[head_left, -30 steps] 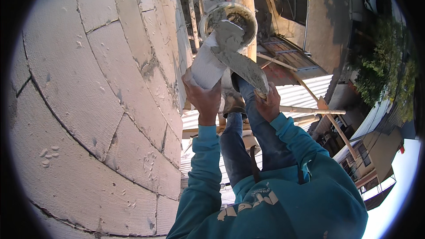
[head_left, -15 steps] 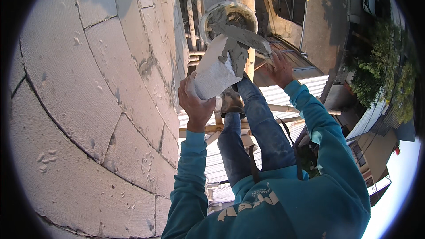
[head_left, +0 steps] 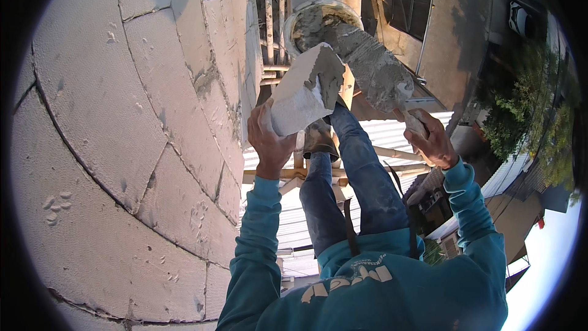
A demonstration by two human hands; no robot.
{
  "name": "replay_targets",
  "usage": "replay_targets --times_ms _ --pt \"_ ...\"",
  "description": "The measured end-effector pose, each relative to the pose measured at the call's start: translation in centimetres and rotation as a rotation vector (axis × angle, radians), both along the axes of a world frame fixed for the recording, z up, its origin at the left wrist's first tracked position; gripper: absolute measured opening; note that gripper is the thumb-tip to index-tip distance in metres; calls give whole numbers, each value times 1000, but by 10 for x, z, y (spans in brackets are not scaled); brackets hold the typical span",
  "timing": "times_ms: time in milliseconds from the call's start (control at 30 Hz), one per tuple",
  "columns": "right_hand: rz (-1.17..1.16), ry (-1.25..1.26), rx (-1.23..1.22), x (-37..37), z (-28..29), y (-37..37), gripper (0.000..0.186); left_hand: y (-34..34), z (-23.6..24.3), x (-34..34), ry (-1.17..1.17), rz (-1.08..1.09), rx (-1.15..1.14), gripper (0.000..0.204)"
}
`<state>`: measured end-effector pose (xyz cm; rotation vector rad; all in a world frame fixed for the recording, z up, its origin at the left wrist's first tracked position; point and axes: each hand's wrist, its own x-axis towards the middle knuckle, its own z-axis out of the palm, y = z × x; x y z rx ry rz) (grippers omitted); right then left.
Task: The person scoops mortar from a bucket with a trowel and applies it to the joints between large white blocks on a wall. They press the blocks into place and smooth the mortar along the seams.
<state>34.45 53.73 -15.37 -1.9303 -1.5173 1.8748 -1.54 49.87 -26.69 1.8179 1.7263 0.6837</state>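
L hand grips a white aerated-concrete block piece from below, fingers curled round its lower end, thumb on the near face; block tilted, upper end pointing up-right. Grey mortar smeared on the block's upper right face. R hand closed tight on the handle of a trowel; blade caked w/ mortar, running up-left from the hand, tip over the bucket rim, blade just beside the block's mortared face, possibly touching, hard to tell. Bucket white-rimmed, holds grey mortar, sits above/behind the block. Block wall fills the left, joints visible, rough mortar at the edge nr the L hand. Below: person's jeans legs, boot on wooden scaffold rail, teal sleeves, corrugated metal roof beneath.
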Motion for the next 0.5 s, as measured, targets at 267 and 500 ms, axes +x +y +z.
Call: replay_targets --times_ms 267,500 --pt "-281 467 -958 10 -9 61 44 3 -2 -11 -29 -80 76 84" --pt "-228 387 -848 2 -92 102 39 7 15 -8 -59 -118 61 84"
